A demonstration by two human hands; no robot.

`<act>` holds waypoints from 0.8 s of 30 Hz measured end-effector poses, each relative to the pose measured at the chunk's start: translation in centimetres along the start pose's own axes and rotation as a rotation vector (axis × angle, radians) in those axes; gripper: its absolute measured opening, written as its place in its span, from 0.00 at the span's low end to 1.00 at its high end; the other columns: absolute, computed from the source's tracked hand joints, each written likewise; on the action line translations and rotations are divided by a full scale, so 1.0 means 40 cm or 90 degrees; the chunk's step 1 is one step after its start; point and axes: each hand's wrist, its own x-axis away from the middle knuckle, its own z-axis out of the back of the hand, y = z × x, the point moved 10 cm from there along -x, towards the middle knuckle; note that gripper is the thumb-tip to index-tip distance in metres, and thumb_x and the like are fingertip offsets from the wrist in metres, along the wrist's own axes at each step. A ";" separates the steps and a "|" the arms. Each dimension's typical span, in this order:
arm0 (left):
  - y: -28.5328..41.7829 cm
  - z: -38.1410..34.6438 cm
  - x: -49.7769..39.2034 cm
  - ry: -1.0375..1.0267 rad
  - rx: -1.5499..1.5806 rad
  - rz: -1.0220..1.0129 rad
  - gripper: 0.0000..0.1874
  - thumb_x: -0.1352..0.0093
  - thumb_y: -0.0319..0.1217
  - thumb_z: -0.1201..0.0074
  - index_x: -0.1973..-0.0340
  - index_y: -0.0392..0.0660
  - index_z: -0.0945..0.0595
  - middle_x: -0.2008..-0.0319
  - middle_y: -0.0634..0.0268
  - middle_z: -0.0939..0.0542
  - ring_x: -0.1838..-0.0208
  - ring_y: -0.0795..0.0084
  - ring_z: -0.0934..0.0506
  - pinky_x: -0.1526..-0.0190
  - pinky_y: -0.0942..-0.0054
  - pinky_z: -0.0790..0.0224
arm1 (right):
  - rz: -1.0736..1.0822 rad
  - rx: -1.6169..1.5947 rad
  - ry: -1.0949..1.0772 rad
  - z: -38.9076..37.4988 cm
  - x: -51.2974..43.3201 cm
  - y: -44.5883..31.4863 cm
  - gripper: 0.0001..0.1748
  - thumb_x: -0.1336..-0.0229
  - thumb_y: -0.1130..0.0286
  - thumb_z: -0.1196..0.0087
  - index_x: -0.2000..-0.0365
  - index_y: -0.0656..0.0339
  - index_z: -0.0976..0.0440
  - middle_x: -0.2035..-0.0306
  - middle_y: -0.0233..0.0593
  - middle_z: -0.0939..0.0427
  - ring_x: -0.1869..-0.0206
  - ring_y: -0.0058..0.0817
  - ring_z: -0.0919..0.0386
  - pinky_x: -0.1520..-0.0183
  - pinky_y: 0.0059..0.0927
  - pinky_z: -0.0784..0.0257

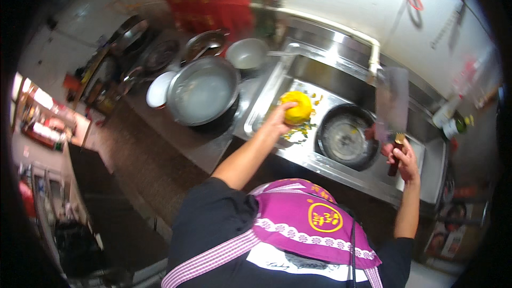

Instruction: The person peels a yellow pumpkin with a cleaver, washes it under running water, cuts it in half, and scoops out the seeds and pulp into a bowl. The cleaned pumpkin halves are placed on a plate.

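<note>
A round yellow fruit or vegetable (297, 107), its exact kind unclear, is gripped in my left hand (281, 118) over the left part of a steel sink (256, 112). My right hand (408, 162) holds a cleaver by its dark wooden handle, above the sink's right part. The cleaver's broad blade (392, 100) points up towards the back wall and is blurred. Yellow and green peelings (300, 133) lie on the sink's bottom below my left hand. Between my hands, a round dark basin (344, 138) stands in the sink, with a small yellow bit inside.
Left of the sink stand a large metal basin of cloudy liquid (206, 92), a white bowl (160, 90) and a pale bowl (247, 54). A white pipe (340, 28) runs along the back wall. Bottles (454, 128) stand at the right rear.
</note>
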 end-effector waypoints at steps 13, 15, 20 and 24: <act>0.043 0.154 0.020 0.343 -0.422 -0.211 0.40 0.51 0.32 0.30 0.44 0.37 0.31 0.49 0.48 0.23 0.48 0.54 0.21 0.50 0.56 0.24 | -0.036 0.345 0.097 0.018 -0.133 0.130 0.11 0.39 0.64 0.44 0.70 0.62 0.24 0.83 0.35 0.25 0.83 0.29 0.27 0.77 0.33 0.32; 0.074 0.142 0.025 0.398 -0.666 -0.238 0.40 0.52 0.30 0.30 0.45 0.36 0.32 0.47 0.47 0.25 0.49 0.56 0.21 0.48 0.63 0.24 | 0.108 0.842 0.134 -0.011 -0.137 0.105 0.12 0.44 0.67 0.43 0.69 0.68 0.23 0.79 0.49 0.21 0.75 0.42 0.19 0.71 0.41 0.28; 0.020 0.068 -0.037 0.012 -0.155 -0.083 0.33 0.41 0.34 0.38 0.42 0.43 0.33 0.46 0.50 0.26 0.49 0.53 0.21 0.54 0.49 0.21 | -0.120 0.166 0.029 -0.006 -0.142 0.177 0.15 0.36 0.63 0.46 0.78 0.56 0.31 0.86 0.22 0.37 0.88 0.14 0.41 0.85 0.22 0.44; 0.015 0.049 -0.008 0.013 -0.074 -0.036 0.33 0.35 0.46 0.41 0.38 0.49 0.31 0.42 0.57 0.25 0.41 0.57 0.24 0.40 0.52 0.32 | -0.049 0.238 0.034 -0.052 -0.161 0.129 0.15 0.39 0.64 0.46 0.77 0.64 0.27 0.84 0.43 0.27 0.83 0.37 0.28 0.78 0.39 0.33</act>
